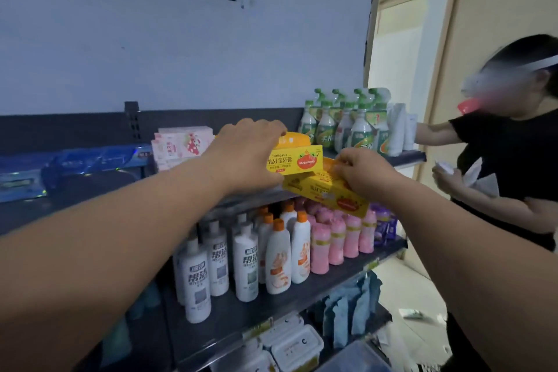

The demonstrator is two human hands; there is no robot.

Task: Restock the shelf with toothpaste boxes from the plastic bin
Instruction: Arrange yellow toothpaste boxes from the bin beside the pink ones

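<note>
**Fingers [273, 127] curled round two yellow boxes at the shelf**

Head view. Your left hand [250, 154] reaches over the top shelf [90, 199] and grips the upright toothpaste box [294, 160]. Its fingers curl over the box's top edge and the thumb sits under the lower left corner. That box is yellow and stands on its long edge near the shelf's front, with its strawberry face toward you.

Your right hand [362, 172] pinches the upper end of the tilted toothpaste box [329, 193], fingers bent tight on the card. This second yellow box lies just below and in front of the first. It slants down to the right, and its lower end hangs past the shelf's front edge above the pink bottles [335, 238]. Whether the two boxes touch, you cannot tell.

Behind your left hand stand pink boxes [181, 145], and blue packs [90, 160] lie further left. Green spray bottles [347, 124] fill the right end of the same shelf.

On the shelf below, from left to right, stand white bottles [217, 263], orange-capped bottles [279, 263], the pink bottles and purple packets [385, 226]. White lidded tubs [297, 344] sit lower still. A pale plastic rim [356, 355] shows at the bottom edge; you cannot tell whether it is the bin.

A second person [513, 160] stands to the right, with one arm stretched to the end of the top shelf and the other hand holding white packets.
</note>
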